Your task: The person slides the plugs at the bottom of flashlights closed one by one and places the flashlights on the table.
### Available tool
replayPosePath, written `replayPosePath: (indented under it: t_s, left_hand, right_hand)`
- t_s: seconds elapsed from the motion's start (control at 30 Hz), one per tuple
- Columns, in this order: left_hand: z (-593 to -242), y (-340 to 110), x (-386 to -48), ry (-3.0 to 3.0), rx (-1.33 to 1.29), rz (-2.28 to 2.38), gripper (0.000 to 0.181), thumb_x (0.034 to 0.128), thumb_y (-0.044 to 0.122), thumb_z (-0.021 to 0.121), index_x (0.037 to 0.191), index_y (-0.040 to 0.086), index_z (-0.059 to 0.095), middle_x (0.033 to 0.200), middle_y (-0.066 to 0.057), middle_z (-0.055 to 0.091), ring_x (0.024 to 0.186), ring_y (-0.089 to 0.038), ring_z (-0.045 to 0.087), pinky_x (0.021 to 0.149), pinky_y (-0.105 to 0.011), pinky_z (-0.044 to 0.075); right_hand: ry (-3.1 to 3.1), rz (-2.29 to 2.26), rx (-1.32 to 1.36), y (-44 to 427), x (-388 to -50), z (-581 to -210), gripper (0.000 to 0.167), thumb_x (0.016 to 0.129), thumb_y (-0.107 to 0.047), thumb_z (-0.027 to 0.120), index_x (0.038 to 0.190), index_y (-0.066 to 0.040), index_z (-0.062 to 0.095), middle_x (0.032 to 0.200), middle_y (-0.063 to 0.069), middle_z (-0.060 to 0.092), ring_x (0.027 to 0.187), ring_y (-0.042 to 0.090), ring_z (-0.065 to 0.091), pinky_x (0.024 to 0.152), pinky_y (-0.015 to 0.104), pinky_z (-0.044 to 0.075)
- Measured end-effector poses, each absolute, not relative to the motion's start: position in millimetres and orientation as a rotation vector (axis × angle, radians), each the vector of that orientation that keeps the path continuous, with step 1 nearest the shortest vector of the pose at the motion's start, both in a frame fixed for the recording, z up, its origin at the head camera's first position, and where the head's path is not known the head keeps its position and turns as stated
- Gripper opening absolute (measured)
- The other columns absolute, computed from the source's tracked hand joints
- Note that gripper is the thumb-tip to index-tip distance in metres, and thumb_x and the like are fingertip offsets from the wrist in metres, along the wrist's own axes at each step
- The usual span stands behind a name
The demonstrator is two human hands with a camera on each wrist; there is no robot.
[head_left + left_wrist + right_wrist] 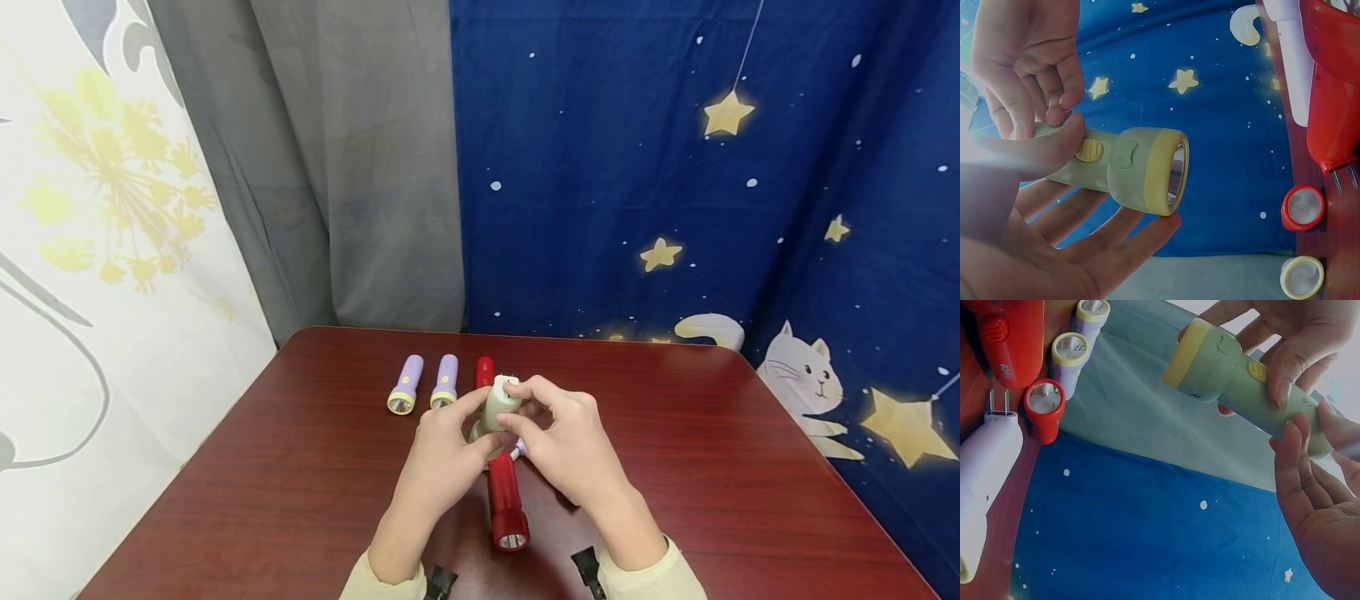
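Observation:
Held up over the table is a pale green flashlight [498,407] with a yellow rim around its lens and a yellow switch [1090,150]. My left hand [441,450] grips its body, the thumb lying beside the switch and the fingers spread beneath. At the tail end, my right hand [566,437] pinches the flashlight between thumb and fingers. A white end piece [507,381] shows there in the head view. The lens [1178,174] points away from the right hand. Below the hands lies a red flashlight [508,508].
Two purple flashlights [407,385] [446,382] stand or lie toward the back left, beside another red flashlight [485,372]. A purple flashlight with two bare prongs [988,456] lies near the larger red one [1013,340]. Curtains hang behind the brown table [300,467].

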State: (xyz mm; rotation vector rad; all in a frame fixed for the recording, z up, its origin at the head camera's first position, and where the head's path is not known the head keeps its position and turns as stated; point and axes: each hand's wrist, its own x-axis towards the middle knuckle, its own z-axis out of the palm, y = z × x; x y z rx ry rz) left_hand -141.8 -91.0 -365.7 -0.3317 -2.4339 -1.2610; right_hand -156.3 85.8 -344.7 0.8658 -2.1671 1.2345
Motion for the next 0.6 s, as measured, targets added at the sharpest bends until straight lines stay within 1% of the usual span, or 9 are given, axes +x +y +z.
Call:
replayPosePath:
  t_s: [0.07,0.13,0.23,0.27,0.33,0.43,0.5,0.6]
  left_hand:
    - [-365.3,-90.9,-141.7,-2.433,-0.329,-1.260,0.047,0.0858,0.010,0.085,0.130,0.020,0.075,0.103,0.001,0.081,0.067,-0.007,0.055,0.060,-0.021,0.049]
    - [-365.0,-91.2,-141.8,-2.430,-0.323,-1.256,0.047,0.0856,0.008,0.084,0.131,0.020,0.075,0.101,0.000,0.081,0.064,-0.007,0.053,0.058,-0.022,0.047]
    - [-365.0,-91.4,-142.6,-2.430,-0.313,-1.247,0.048,0.0850,0.006,0.084,0.131,0.019,0.075,0.095,0.000,0.079,0.058,-0.006,0.047,0.055,-0.022,0.044]
    - [-365.0,-91.3,-142.7,-2.432,-0.310,-1.247,0.049,0.0850,0.006,0.084,0.131,0.019,0.075,0.089,0.000,0.077,0.058,-0.005,0.046,0.054,-0.022,0.043]
    - [-365.1,-91.3,-142.6,-2.440,-0.308,-1.251,0.049,0.0854,0.008,0.085,0.132,0.019,0.075,0.078,0.003,0.071,0.055,-0.004,0.042,0.053,-0.023,0.041]
    - [-364.9,-91.3,-142.1,-2.455,-0.309,-1.262,0.049,0.0867,0.013,0.086,0.134,0.021,0.074,0.063,0.007,0.056,0.052,-0.003,0.037,0.051,-0.023,0.038]
    - [-364.7,-91.5,-141.8,-2.460,-0.307,-1.264,0.050,0.0871,0.016,0.087,0.134,0.021,0.073,0.059,0.009,0.050,0.051,-0.003,0.036,0.050,-0.023,0.037]
    - [-364.7,-91.7,-141.6,-2.461,-0.305,-1.265,0.049,0.0874,0.019,0.087,0.134,0.022,0.073,0.058,0.010,0.048,0.051,-0.003,0.036,0.050,-0.023,0.036]
  right_hand:
    - [-2.163,1.234,0.865,86.0,-156.1,-344.8,0.028,0.083,-0.002,0.089,0.106,-0.011,0.076,0.090,0.003,0.081,0.065,0.002,0.068,0.061,0.022,0.059]
    - [-2.157,1.228,0.869,85.9,-156.1,-344.9,0.027,0.082,-0.002,0.089,0.104,-0.010,0.075,0.090,0.003,0.081,0.065,0.002,0.068,0.060,0.022,0.059]
    - [-2.145,1.213,0.878,85.7,-156.5,-345.0,0.026,0.082,-0.001,0.088,0.103,-0.010,0.074,0.089,0.004,0.081,0.065,0.003,0.068,0.061,0.022,0.059]
    - [-2.142,1.212,0.879,85.6,-156.7,-345.2,0.026,0.083,-0.001,0.088,0.103,-0.010,0.074,0.088,0.003,0.081,0.065,0.003,0.068,0.061,0.022,0.059]
    - [-2.140,1.215,0.881,85.7,-157.0,-345.7,0.027,0.083,-0.002,0.088,0.105,-0.011,0.075,0.086,0.003,0.080,0.066,0.003,0.068,0.062,0.022,0.059]
    - [-2.145,1.228,0.875,85.9,-157.5,-346.6,0.030,0.084,-0.003,0.088,0.109,-0.013,0.076,0.083,0.001,0.077,0.068,0.003,0.067,0.064,0.023,0.060]
    - [-2.152,1.235,0.874,85.9,-158.1,-347.3,0.030,0.085,-0.004,0.087,0.111,-0.014,0.076,0.084,0.001,0.077,0.069,0.003,0.067,0.065,0.023,0.060]
    - [-2.162,1.242,0.874,85.9,-158.6,-347.7,0.030,0.086,-0.004,0.087,0.112,-0.015,0.076,0.086,0.001,0.077,0.069,0.003,0.067,0.065,0.024,0.061]
